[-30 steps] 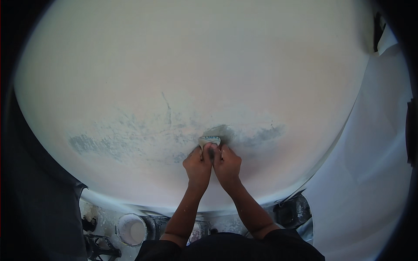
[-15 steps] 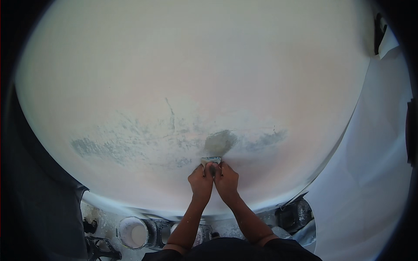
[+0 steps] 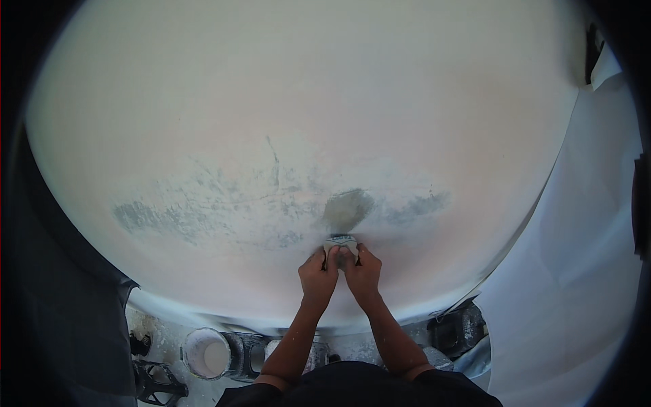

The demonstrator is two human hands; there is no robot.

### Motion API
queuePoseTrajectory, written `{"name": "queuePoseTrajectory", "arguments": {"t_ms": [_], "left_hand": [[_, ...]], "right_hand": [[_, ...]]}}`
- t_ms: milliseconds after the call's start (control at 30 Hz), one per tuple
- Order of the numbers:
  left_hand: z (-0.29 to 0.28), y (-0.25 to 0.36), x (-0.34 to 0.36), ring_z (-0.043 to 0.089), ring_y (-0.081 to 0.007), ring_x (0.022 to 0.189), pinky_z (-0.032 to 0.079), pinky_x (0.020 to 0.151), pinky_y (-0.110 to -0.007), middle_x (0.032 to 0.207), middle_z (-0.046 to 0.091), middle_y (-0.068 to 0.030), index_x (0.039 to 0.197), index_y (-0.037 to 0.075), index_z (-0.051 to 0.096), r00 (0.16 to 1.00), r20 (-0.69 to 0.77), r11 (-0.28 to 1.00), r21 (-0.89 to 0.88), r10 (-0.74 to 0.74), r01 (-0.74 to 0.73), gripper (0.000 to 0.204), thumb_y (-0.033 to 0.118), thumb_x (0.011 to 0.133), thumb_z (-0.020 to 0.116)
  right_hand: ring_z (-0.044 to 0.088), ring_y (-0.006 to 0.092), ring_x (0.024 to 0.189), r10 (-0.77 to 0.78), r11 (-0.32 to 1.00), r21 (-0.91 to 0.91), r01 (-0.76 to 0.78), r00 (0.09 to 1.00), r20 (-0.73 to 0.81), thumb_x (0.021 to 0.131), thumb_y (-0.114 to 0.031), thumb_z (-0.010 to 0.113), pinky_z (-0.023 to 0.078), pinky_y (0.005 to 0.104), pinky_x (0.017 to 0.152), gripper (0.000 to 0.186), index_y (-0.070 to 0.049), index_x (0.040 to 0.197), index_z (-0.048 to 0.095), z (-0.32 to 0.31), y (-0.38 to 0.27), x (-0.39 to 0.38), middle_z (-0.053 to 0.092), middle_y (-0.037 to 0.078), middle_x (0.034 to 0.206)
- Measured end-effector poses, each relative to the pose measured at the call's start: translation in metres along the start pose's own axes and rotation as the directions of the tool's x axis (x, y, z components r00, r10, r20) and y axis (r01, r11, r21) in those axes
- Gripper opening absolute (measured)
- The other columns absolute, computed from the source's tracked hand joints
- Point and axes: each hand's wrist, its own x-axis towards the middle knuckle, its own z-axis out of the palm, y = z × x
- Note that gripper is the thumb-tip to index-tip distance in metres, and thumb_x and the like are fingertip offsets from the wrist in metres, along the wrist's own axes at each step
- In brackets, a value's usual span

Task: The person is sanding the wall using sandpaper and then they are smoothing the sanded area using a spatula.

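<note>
My left hand [image 3: 316, 278] and my right hand [image 3: 362, 278] are closed together on a small folded piece of sandpaper [image 3: 340, 241], thumbs side by side over it. The paper lies against a large, pale cream-pink, gently curved surface [image 3: 305, 81]. Just beyond it, a dark grey-brown rubbed patch [image 3: 347, 209] shows on that surface, amid mottled, streaky grey marks [image 3: 142, 217] stretching to either side. The underside of the paper is hidden.
Along the near edge, on a spattered floor [image 3: 152, 325], stand a white pail [image 3: 207, 353], a black plastic stool [image 3: 157, 383] and dark containers [image 3: 454, 329]. A dark sheet [image 3: 81, 298] hangs at left, a pale one [image 3: 556, 285] at right.
My hands and the paper moved toward me off the grey patch, then slightly forward again and a little rightward. The patch is more exposed than a second ago.
</note>
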Motion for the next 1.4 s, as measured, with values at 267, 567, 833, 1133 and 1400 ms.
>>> {"name": "queuePoseTrajectory", "arguments": {"t_ms": [267, 567, 833, 1133, 1400], "left_hand": [[-0.027, 0.059, 0.003, 0.058, -0.0164, 0.049, 0.046, 0.046, -0.025, 0.063, 0.059, -0.0068, 0.072, 0.004, 0.060, 0.890, 0.044, 0.889, -0.096, 0.453, -0.448, 0.027, 0.013, 0.066, 0.084], [-0.031, 0.069, 0.002, 0.062, -0.0198, 0.054, 0.051, 0.049, -0.028, 0.066, 0.060, -0.0079, 0.076, 0.003, 0.063, 0.832, 0.049, 0.832, 0.019, 0.553, -0.554, 0.028, 0.015, 0.061, 0.084], [-0.030, 0.060, -0.006, 0.068, -0.0222, 0.063, 0.055, 0.054, -0.030, 0.076, 0.067, -0.0104, 0.084, 0.006, 0.067, 0.863, 0.100, 0.868, -0.009, 0.495, -0.497, 0.032, 0.023, 0.063, 0.084], [-0.038, 0.062, 0.010, 0.058, -0.0196, 0.049, 0.047, 0.047, -0.030, 0.071, 0.063, -0.0075, 0.086, 0.003, 0.067, 0.867, 0.348, 0.934, -0.121, 0.356, -0.335, 0.026, 0.025, 0.078, 0.080], [-0.042, 0.055, 0.016, 0.064, -0.0248, 0.061, 0.050, 0.055, -0.033, 0.075, 0.065, -0.0085, 0.089, 0.006, 0.066, 0.894, 0.367, 0.963, -0.172, 0.256, -0.205, 0.020, 0.024, 0.083, 0.074]], "right_hand": [[0.056, 0.0096, 0.075, 0.130, 0.430, 0.862, -0.269, 0.963, 0.235, 0.091, -0.010, 0.063, 0.046, 0.0236, 0.064, 0.013, -0.008, 0.099, 0.053, -0.003, 0.021, -0.001, 0.056, 0.000, 0.086], [0.053, 0.0099, 0.075, -0.003, 0.286, 0.935, -0.211, 0.975, 0.221, 0.088, -0.009, 0.064, 0.045, 0.0244, 0.064, 0.019, -0.009, 0.098, 0.048, -0.005, 0.015, 0.002, 0.051, 0.001, 0.086], [0.060, 0.0142, 0.076, -0.088, 0.473, 0.875, -0.104, 0.982, 0.165, 0.089, -0.014, 0.066, 0.049, 0.0279, 0.065, 0.020, -0.007, 0.098, 0.050, -0.030, 0.000, 0.005, 0.060, 0.006, 0.087], [0.067, 0.0211, 0.072, -0.386, 0.897, -0.226, 0.381, 0.922, 0.024, 0.086, -0.010, 0.068, 0.053, 0.0317, 0.064, 0.007, -0.004, 0.088, 0.069, -0.089, -0.042, 0.029, 0.070, 0.009, 0.094], [0.063, 0.0252, 0.079, -0.485, 0.791, -0.260, 0.553, 0.827, 0.284, 0.085, -0.019, 0.070, 0.051, 0.0318, 0.073, 0.019, -0.006, 0.100, 0.068, -0.098, -0.052, 0.017, 0.059, 0.010, 0.120]]}}
